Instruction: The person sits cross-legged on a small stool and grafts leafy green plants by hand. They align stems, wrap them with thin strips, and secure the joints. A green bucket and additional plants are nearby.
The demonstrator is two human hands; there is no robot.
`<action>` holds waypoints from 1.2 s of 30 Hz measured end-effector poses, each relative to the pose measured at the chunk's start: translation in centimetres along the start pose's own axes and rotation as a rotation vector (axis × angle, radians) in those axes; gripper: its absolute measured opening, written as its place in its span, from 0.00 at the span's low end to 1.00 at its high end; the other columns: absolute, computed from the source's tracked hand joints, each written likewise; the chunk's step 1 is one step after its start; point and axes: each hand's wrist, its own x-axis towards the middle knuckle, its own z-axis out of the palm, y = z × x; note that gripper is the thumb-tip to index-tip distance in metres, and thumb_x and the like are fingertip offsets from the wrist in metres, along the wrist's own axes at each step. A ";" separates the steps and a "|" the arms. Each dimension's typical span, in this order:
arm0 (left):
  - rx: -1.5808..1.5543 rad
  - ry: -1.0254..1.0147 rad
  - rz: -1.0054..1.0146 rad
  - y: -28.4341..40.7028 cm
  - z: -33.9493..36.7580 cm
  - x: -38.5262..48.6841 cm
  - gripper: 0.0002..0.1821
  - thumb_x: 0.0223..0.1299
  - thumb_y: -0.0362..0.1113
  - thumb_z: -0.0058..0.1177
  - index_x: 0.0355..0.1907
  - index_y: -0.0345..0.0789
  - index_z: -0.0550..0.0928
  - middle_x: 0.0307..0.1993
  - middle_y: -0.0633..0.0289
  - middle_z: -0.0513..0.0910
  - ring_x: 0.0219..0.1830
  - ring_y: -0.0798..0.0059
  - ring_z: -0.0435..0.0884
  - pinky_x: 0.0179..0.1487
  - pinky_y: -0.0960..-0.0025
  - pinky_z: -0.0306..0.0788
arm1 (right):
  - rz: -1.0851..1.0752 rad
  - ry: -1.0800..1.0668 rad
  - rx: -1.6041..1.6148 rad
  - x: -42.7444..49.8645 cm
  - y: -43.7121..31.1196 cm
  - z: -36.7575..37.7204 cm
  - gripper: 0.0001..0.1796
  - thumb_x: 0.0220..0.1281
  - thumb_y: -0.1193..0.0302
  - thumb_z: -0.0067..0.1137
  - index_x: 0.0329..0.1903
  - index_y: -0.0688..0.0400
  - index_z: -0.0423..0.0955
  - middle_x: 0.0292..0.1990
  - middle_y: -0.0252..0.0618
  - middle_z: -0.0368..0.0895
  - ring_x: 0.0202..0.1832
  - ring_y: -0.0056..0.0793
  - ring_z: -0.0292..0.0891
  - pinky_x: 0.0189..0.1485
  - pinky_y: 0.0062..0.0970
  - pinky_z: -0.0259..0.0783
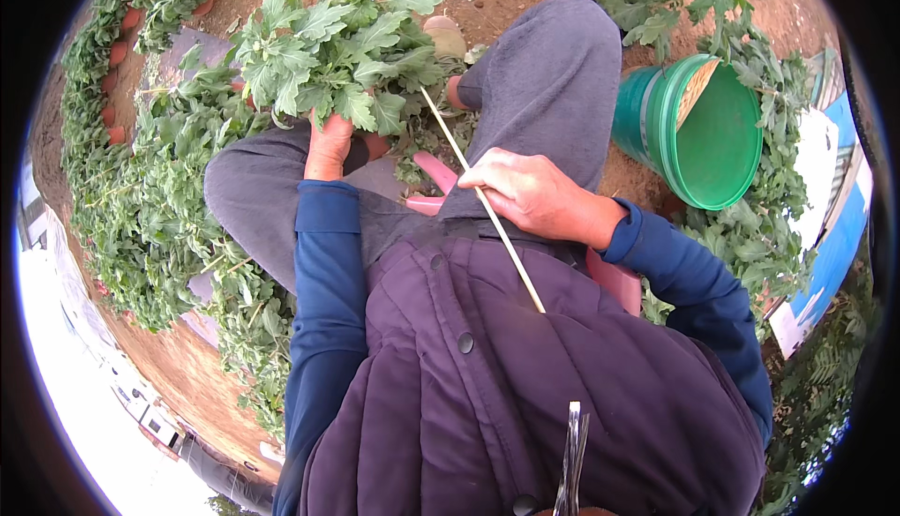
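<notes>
My left hand point(329, 145) reaches under a leafy green plant point(351, 52) in front of me; leaves cover its fingers, so what they hold is hidden. In my right hand point(538, 196) is a thin pale stick point(508, 245), pinched between thumb and fingers above my lap. One end of the stick touches or overlaps the plant's right edge, and the other lies over my purple quilted vest. Between my legs part of a pink plastic stool point(436, 178) shows.
A green plastic bucket point(650, 126) lies tilted at the right, with something tan inside its mouth. Leafy plants point(162, 214) crowd the left, some in terracotta pots point(117, 53). More foliage point(745, 235) grows at the right. A rounded tan object point(444, 36) sits on the soil ahead.
</notes>
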 end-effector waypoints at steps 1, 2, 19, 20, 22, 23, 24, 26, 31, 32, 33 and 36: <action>0.007 0.008 0.023 -0.2 0.0 0.1 0.26 0.54 0.35 0.67 0.55 0.32 0.77 0.51 0.64 0.79 0.51 0.74 0.76 0.56 0.66 0.69 | -0.051 -0.055 -0.091 -0.3 0.2 0.5 0.11 0.58 0.77 0.57 0.44 0.61 0.72 0.35 0.45 0.76 0.35 0.45 0.77 0.35 0.37 0.75; 0.014 0.016 0.046 -0.3 0.0 0.1 0.24 0.53 0.34 0.66 0.53 0.32 0.78 0.49 0.64 0.80 0.48 0.74 0.77 0.53 0.66 0.71 | -0.082 -0.051 -0.113 -0.5 0.4 0.6 0.12 0.56 0.79 0.58 0.45 0.62 0.73 0.35 0.44 0.77 0.34 0.44 0.78 0.35 0.35 0.76; 0.163 -0.005 0.133 -0.5 0.2 -0.3 0.17 0.57 0.34 0.61 0.49 0.31 0.80 0.45 0.62 0.82 0.45 0.72 0.78 0.51 0.66 0.72 | -0.081 0.360 -0.169 13.1 4.5 -1.2 0.08 0.67 0.68 0.53 0.37 0.61 0.74 0.27 0.46 0.78 0.30 0.46 0.78 0.32 0.39 0.71; 0.145 -0.026 0.105 -0.6 0.0 -0.4 0.20 0.57 0.35 0.62 0.51 0.31 0.78 0.47 0.62 0.81 0.46 0.73 0.77 0.51 0.66 0.72 | -0.074 0.362 -0.146 13.7 5.1 -0.7 0.10 0.67 0.66 0.53 0.34 0.60 0.73 0.28 0.47 0.78 0.31 0.51 0.77 0.33 0.43 0.71; 0.161 -0.023 0.108 -0.2 0.0 -0.8 0.20 0.58 0.34 0.61 0.53 0.31 0.78 0.48 0.62 0.80 0.46 0.74 0.77 0.51 0.66 0.73 | -0.076 0.389 -0.097 14.4 4.8 -0.5 0.10 0.67 0.65 0.53 0.35 0.59 0.73 0.27 0.46 0.78 0.32 0.50 0.77 0.34 0.42 0.71; 0.168 -0.017 0.110 -0.2 0.0 -0.8 0.20 0.57 0.34 0.61 0.52 0.31 0.78 0.47 0.62 0.80 0.46 0.74 0.77 0.50 0.66 0.73 | -0.076 0.403 -0.073 14.7 4.6 -0.4 0.10 0.67 0.65 0.53 0.35 0.59 0.73 0.27 0.46 0.78 0.32 0.49 0.77 0.34 0.42 0.71; 0.173 -0.010 0.110 -0.1 0.1 -0.8 0.19 0.57 0.34 0.61 0.51 0.31 0.78 0.47 0.62 0.80 0.45 0.74 0.77 0.50 0.66 0.73 | -0.024 0.415 -0.108 14.7 4.3 -0.8 0.09 0.67 0.66 0.53 0.36 0.59 0.74 0.27 0.46 0.78 0.32 0.50 0.77 0.34 0.42 0.71; 0.190 0.021 0.176 0.0 0.6 -1.2 0.13 0.57 0.33 0.58 0.44 0.30 0.82 0.41 0.61 0.84 0.41 0.71 0.80 0.47 0.65 0.73 | -0.072 0.454 -0.096 15.1 4.2 -1.3 0.09 0.67 0.66 0.53 0.36 0.59 0.74 0.26 0.47 0.78 0.31 0.50 0.77 0.33 0.42 0.71; 0.207 0.003 0.150 0.9 1.2 -1.2 0.14 0.56 0.33 0.61 0.45 0.30 0.81 0.41 0.63 0.82 0.41 0.75 0.78 0.47 0.66 0.73 | 0.033 0.230 -0.108 16.3 6.6 0.8 0.09 0.68 0.69 0.52 0.43 0.61 0.76 0.24 0.36 0.77 0.25 0.24 0.76 0.31 0.27 0.73; 0.152 0.012 0.144 0.8 1.3 -1.2 0.14 0.56 0.33 0.61 0.44 0.30 0.81 0.41 0.63 0.82 0.41 0.75 0.78 0.47 0.67 0.73 | 0.047 0.143 -0.130 16.4 7.5 1.1 0.08 0.68 0.69 0.51 0.43 0.59 0.76 0.26 0.41 0.79 0.28 0.33 0.78 0.34 0.31 0.73; 0.099 0.023 0.135 0.5 1.2 -1.4 0.14 0.56 0.33 0.61 0.44 0.31 0.81 0.41 0.63 0.83 0.40 0.75 0.78 0.46 0.67 0.73 | 0.059 0.118 -0.160 16.5 8.5 1.9 0.09 0.67 0.67 0.52 0.41 0.59 0.76 0.26 0.44 0.79 0.30 0.40 0.78 0.35 0.37 0.73; 0.269 -0.001 0.151 0.0 0.9 -0.9 0.14 0.58 0.35 0.60 0.45 0.31 0.81 0.42 0.63 0.82 0.41 0.75 0.78 0.47 0.67 0.73 | 0.124 0.019 -0.290 16.9 10.3 3.3 0.13 0.66 0.63 0.53 0.38 0.61 0.75 0.29 0.50 0.81 0.36 0.54 0.78 0.38 0.48 0.72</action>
